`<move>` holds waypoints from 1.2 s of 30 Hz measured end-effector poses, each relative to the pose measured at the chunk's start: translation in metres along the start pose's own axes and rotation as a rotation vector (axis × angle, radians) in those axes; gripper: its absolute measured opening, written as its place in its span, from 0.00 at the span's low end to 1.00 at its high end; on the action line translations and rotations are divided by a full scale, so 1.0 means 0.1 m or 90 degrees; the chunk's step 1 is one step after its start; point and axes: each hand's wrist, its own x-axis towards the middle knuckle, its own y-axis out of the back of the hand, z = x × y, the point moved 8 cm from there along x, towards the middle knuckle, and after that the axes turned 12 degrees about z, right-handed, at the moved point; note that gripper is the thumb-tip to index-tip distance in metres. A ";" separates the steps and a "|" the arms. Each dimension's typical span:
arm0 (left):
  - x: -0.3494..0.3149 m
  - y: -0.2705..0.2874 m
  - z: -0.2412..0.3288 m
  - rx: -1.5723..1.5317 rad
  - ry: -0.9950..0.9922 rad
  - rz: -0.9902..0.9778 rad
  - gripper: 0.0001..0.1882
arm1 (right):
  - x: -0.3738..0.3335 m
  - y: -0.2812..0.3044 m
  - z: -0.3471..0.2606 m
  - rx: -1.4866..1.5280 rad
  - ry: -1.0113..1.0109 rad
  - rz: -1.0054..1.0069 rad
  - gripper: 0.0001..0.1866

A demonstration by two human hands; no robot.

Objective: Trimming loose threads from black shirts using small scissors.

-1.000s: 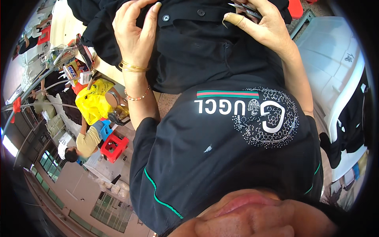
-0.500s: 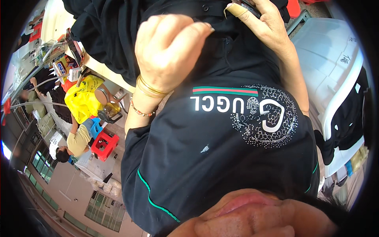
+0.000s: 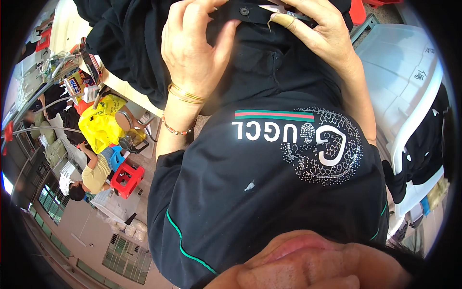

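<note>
A black garment (image 3: 125, 53) with a buttoned strip lies bunched at the top of the view. My left hand (image 3: 195, 50), with gold bangles and a beaded bracelet at the wrist, pinches the strip beside a dark button (image 3: 244, 10). Between the fingers of my right hand (image 3: 327, 36) is a pair of small snips (image 3: 273, 9), its pointed metal blades directed left at the button. Tan tape or a cover wraps the right thumb. The handles of the snips are mostly hidden by that hand, and the left fingertips are partly cut off by the upper edge.
A pale table edge (image 3: 132, 90) runs behind the garment. To the left are a yellow bag (image 3: 98, 123), a glass jug (image 3: 134, 143), a red stool (image 3: 127, 179) and a person in a yellow shirt (image 3: 95, 174). A translucent white bin (image 3: 392, 62) stands close on the right.
My left hand has turned and opened out from a curled shape, moving up and left to the strip. The button and the blades of the snips now show between my hands.
</note>
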 end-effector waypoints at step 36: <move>-0.16 -0.01 -0.07 -0.054 -0.002 0.071 0.15 | 0.02 -0.12 0.05 0.085 -0.074 -0.086 0.21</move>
